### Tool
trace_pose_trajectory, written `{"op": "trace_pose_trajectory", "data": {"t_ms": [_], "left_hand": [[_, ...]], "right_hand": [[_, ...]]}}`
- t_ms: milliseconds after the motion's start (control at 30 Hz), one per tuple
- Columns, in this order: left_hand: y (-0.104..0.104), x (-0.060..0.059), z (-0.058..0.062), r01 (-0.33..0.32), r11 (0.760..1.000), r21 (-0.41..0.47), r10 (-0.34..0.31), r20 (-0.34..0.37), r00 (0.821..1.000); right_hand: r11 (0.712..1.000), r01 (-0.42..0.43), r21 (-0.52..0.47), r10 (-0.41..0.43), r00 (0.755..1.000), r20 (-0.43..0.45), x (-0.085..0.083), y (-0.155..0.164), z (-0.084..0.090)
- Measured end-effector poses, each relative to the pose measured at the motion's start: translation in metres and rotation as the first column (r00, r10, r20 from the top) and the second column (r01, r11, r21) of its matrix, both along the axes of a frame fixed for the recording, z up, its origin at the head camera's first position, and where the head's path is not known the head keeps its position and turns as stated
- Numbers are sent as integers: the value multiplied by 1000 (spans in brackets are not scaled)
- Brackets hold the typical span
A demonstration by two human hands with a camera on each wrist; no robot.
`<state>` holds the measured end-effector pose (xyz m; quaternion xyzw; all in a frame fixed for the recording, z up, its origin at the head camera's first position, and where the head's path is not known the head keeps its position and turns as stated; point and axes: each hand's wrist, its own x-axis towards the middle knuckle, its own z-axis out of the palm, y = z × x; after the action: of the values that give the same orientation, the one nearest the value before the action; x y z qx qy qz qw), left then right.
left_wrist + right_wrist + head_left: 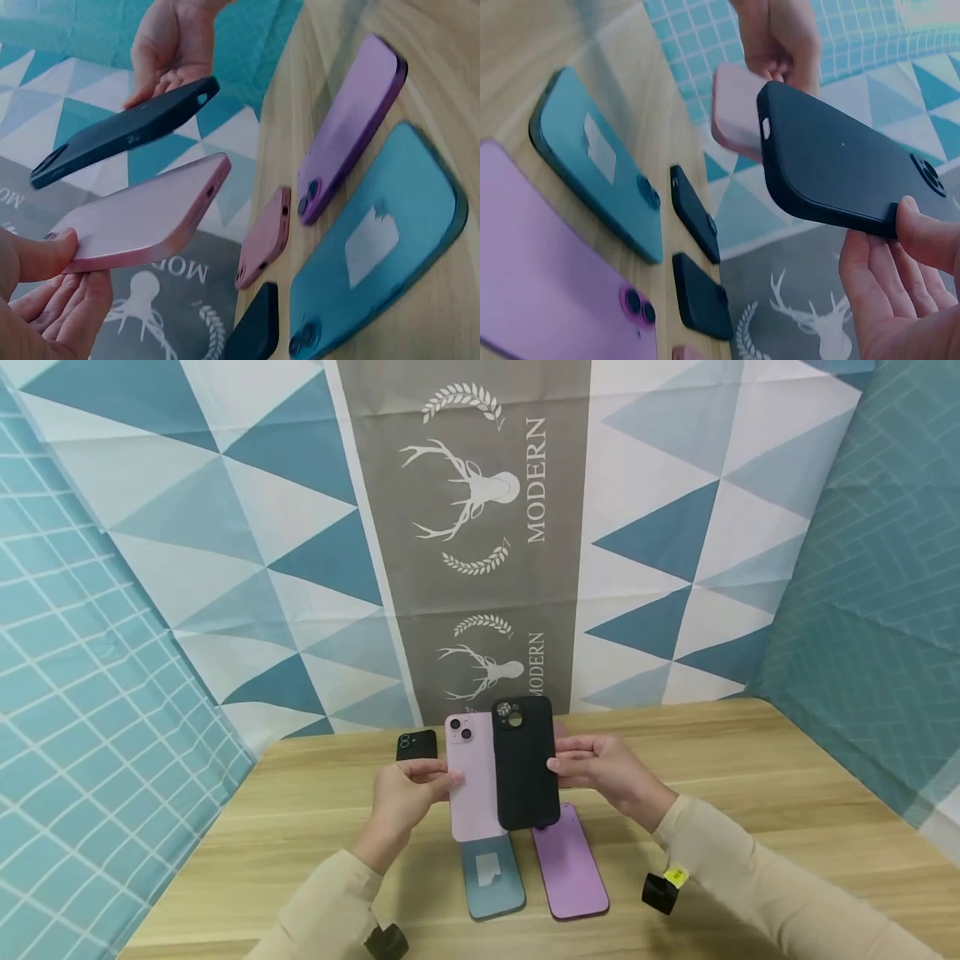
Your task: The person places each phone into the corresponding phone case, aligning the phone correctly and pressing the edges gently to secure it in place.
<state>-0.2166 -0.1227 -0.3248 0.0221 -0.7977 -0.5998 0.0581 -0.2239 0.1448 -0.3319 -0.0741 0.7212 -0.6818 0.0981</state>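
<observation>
Pink phone (470,785): upright near the centre of the frame, raised off the counter (300,827), its back turned toward you.
Left hand (405,793): you grip the pink phone at its left edge, thumb on the back, fingers behind; this edge hold probably serves to leave the camera corner uncovered.
Black phone case (527,768): just right of the pink phone and overlapping it in the head view; the left wrist view shows a gap between them. Light in its end slot suggests an empty shell, unconfirmed.
Right hand (611,772): you grip the case at its right edge, thumb on the back; the mirrored hold leaves both backs in your sight.
Lower centre: teal phone (495,900) bearing a pale torn patch (488,869), purple phone (573,870) to its right; both back up, presumably spread so neither hides the other.
Far counter: second pink phone (264,238) and two black pieces (703,300), phones or cases, you cannot tell.
</observation>
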Motion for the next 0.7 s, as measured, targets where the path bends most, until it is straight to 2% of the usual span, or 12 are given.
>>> {"op": "trace_pose_trajectory", "data": {"t_ms": [100, 300, 500, 700], "left_hand": [[5, 3, -1, 7, 999, 41, -7, -12, 1000], [10, 6, 1, 8, 998, 67, -6, -29, 1000], [13, 10, 0, 22, 995, 98, -19, -33, 999], [17, 17, 2, 35, 991, 129, -29, -51, 998]], "right_hand": [[1000, -12, -6, 11, 1000, -14, 5, -5, 0], [1000, 2, 2, -2, 1000, -18, 11, -14, 4], [998, 44, 36, -43, 999, -13, 12, -20, 5], [998, 50, 47, -49, 999, -21, 13, -22, 4]]}}
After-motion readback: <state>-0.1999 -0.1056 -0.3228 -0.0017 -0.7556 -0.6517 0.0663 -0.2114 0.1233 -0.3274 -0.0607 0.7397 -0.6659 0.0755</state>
